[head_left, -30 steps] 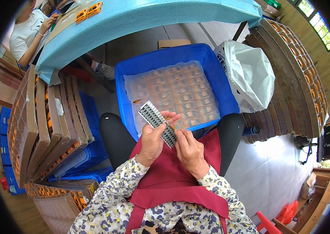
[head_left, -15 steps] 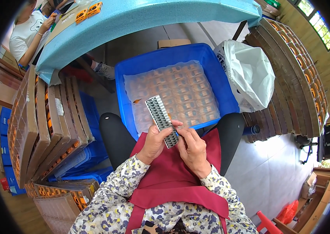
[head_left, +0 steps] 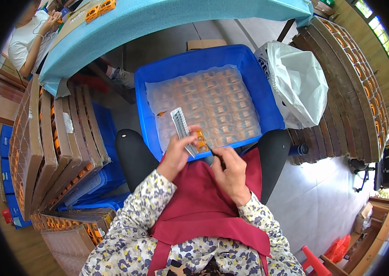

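Observation:
My left hand (head_left: 174, 154) is closed on a narrow sheet of small black-and-white labels (head_left: 179, 122), tilted so its face shows at a slant. The same hand's fingers also hold a small orange plastic part (head_left: 201, 140), right of the sheet. My right hand (head_left: 231, 171) pinches a thin dark tool (head_left: 210, 148), its tip close to the orange part; its exact kind is too small to tell. Below both hands stands a blue plastic tub (head_left: 141, 110), where rows of orange parts show through a translucent sheet (head_left: 157, 92). A small orange piece (head_left: 162, 113) lies on that sheet.
Trays of orange parts stand stacked on edge at left (head_left: 33, 152) and right (head_left: 355, 78). A white plastic bag (head_left: 298, 83) is right of the tub. Beyond is a table with a blue cover (head_left: 157, 20); a co-worker (head_left: 31, 41) sits at its left.
The label sheet has tipped to a steeper slant, and the orange part now shows between my hands. My right hand has shifted slightly right and down. The co-worker's hands have risen.

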Action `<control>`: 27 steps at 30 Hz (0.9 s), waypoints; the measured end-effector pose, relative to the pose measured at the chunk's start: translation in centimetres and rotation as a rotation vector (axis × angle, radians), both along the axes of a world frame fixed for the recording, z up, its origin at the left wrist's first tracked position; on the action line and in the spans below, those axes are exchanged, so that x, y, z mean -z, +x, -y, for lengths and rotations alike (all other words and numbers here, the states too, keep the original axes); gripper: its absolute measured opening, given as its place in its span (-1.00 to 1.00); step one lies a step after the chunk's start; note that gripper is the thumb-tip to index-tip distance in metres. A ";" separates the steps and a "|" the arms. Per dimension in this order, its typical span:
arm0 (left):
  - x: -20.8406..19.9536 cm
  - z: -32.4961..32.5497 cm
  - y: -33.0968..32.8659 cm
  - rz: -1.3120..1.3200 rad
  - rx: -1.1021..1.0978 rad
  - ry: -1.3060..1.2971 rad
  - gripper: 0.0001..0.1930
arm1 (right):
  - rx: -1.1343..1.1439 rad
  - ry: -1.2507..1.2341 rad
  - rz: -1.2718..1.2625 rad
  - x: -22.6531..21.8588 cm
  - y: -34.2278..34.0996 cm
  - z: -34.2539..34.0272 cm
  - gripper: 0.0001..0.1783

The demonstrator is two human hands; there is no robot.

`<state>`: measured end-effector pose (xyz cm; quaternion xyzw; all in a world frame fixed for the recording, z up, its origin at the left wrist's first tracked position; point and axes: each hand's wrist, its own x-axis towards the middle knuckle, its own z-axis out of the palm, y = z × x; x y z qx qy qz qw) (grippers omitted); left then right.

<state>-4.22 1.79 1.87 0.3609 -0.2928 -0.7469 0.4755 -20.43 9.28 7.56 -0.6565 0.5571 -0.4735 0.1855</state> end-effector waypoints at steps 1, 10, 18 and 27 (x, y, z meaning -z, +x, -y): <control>1.8 1.3 0.7 0.024 0.021 0.051 -0.68 | 0.006 0.026 0.033 0.6 -0.5 0.1 -0.76; 16.8 6.1 1.6 1.152 0.404 0.008 -0.77 | 0.149 0.440 0.492 6.2 -4.3 1.4 -0.85; 26.9 3.6 2.6 1.500 1.096 -0.291 -0.76 | 0.111 0.622 0.772 6.7 -5.1 2.7 -0.82; 20.0 5.5 2.1 1.571 0.933 -0.403 -0.65 | 0.087 0.644 0.839 6.0 -4.2 2.6 -0.77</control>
